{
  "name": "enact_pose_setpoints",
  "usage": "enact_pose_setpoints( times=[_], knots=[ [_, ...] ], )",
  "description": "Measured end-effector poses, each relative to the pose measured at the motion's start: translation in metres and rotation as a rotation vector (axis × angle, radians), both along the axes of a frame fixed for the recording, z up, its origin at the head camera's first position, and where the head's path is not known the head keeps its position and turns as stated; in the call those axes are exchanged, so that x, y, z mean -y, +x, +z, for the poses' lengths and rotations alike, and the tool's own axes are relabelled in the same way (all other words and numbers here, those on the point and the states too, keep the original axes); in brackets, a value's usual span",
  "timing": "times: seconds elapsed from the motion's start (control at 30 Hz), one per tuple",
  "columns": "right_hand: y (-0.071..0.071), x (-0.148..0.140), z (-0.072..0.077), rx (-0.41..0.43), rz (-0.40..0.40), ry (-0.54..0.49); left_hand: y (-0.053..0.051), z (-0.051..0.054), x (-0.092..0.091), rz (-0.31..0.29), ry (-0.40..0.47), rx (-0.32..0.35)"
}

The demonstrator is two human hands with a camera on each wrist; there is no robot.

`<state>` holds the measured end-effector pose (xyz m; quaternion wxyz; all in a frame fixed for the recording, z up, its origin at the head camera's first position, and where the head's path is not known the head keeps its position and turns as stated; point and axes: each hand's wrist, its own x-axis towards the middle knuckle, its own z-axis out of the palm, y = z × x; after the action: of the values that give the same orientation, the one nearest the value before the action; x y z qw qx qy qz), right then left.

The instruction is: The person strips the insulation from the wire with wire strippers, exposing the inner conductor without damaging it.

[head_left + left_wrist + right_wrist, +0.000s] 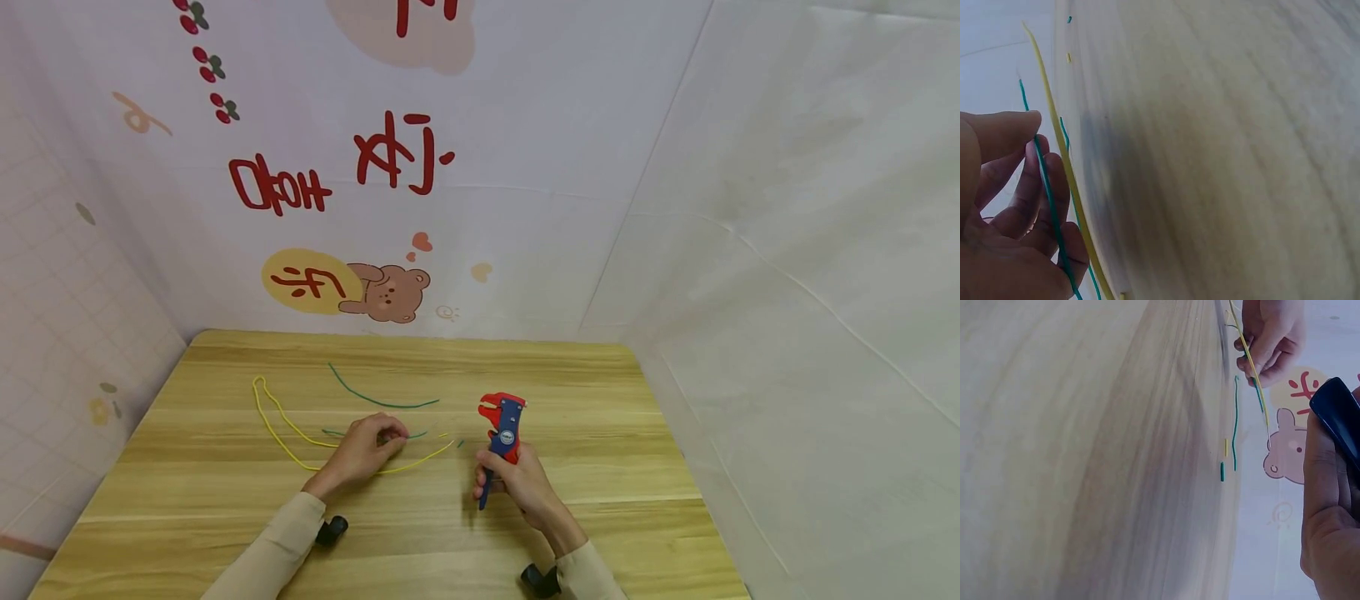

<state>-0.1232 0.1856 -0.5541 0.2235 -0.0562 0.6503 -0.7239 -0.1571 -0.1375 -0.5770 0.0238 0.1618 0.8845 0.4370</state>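
A left hand [367,446] pinches, between thumb and fingers, a thin green plastic-coated wire [1054,212] with a pale bare tip, just left of the frame's centre, low down. A right hand [521,485], right of the centre, grips a red-and-blue handheld wire stripper [507,423], its red jaws apart and pointing up and left; it bears a round white logo whose lettering is too small to read. A long yellow coated wire [1066,159] loops from centre left past the left hand; a second green wire [393,407] curves above that hand. A short green scrap [461,444] lies between the hands on the wood-grain table [600,467]. On the white wall sheet [525,125], upper left, are red Chinese-style characters; one, in a yellow oval [311,281] beside a brown cartoon bear [392,296], appears to read 乐.
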Motion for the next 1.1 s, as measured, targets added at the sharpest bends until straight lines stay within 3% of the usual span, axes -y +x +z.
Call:
enact_pose_setpoints(
  times=[0.13,0.5,1.1],
  knots=[
    [-0.0003,-0.0008,0.0019,-0.007,0.001,0.002,0.0007,0.0002,0.0,-0.007,-0.035,-0.009],
    [-0.002,-0.0027,0.0017,-0.02,0.015,0.004,-0.0003,-0.0011,-0.0007,0.041,-0.154,-0.024],
    [0.0,-0.0057,0.0013,-0.021,-0.001,0.004,-0.0037,-0.0042,0.0002,0.025,-0.131,-0.007]
  ],
)
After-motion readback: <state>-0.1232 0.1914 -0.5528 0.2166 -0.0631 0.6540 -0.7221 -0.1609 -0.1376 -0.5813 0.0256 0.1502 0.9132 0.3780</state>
